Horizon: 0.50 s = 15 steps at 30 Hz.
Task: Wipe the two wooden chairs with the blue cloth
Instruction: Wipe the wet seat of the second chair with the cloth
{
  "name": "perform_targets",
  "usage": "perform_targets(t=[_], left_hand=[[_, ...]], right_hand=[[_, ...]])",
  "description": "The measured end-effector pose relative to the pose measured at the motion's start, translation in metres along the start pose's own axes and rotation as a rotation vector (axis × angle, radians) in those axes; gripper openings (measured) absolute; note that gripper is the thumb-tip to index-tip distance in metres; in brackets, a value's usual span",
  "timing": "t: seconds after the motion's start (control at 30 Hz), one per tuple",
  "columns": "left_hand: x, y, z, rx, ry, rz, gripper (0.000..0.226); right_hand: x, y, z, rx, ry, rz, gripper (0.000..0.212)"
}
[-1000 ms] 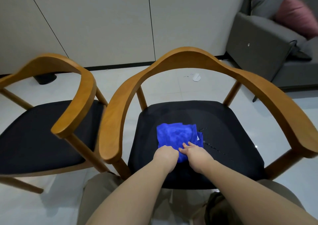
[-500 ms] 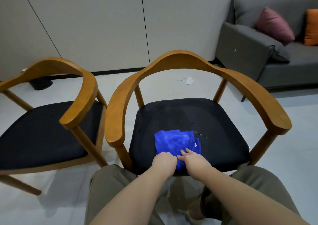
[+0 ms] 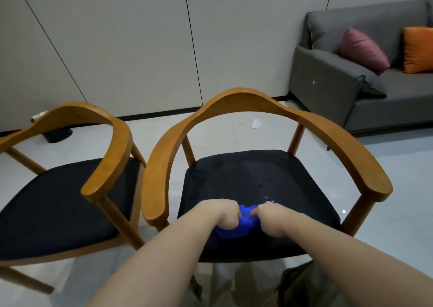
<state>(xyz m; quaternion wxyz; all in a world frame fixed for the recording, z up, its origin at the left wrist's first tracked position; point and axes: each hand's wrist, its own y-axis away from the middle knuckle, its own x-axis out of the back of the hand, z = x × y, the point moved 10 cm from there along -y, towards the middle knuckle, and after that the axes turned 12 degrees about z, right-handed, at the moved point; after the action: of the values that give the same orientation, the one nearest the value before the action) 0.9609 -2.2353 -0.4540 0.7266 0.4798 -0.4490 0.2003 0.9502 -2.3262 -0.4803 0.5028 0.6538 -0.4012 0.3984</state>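
Two wooden armchairs with black seats stand side by side. The right chair [image 3: 253,100] is straight in front of me; the left chair [image 3: 77,112] is at my left. The blue cloth [image 3: 246,222] is bunched up near the front edge of the right chair's seat. My left hand [image 3: 222,214] grips its left side and my right hand [image 3: 271,217] grips its right side, both with fingers curled into the fabric. Much of the cloth is hidden under my hands. Small wet specks [image 3: 266,190] lie on the seat just behind my right hand.
A grey sofa [image 3: 332,88] with a pink cushion [image 3: 363,48] and an orange cushion [image 3: 418,48] stands at the right by the wall. A white scrap [image 3: 255,123] lies on the pale floor behind the right chair. A dark round base [image 3: 58,134] sits behind the left chair.
The cloth lay spread flat under my fingertips; both hands have now gathered it into a bunch and pulled it toward the seat's front. My view has drawn back and tilted up.
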Motion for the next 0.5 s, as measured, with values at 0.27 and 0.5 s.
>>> perform_targets(t=[0.27,0.5], left_hand=[[0.123,-0.067,-0.03,0.042,0.471,0.214,0.046],[0.228,-0.144,-0.03,-0.025,0.415,0.586,0.042]], right_hand=[[0.132,-0.072,0.047,-0.07,-0.165,0.179,0.038],[0.206,-0.152,0.103,-0.084,-0.211,0.392,0.026]])
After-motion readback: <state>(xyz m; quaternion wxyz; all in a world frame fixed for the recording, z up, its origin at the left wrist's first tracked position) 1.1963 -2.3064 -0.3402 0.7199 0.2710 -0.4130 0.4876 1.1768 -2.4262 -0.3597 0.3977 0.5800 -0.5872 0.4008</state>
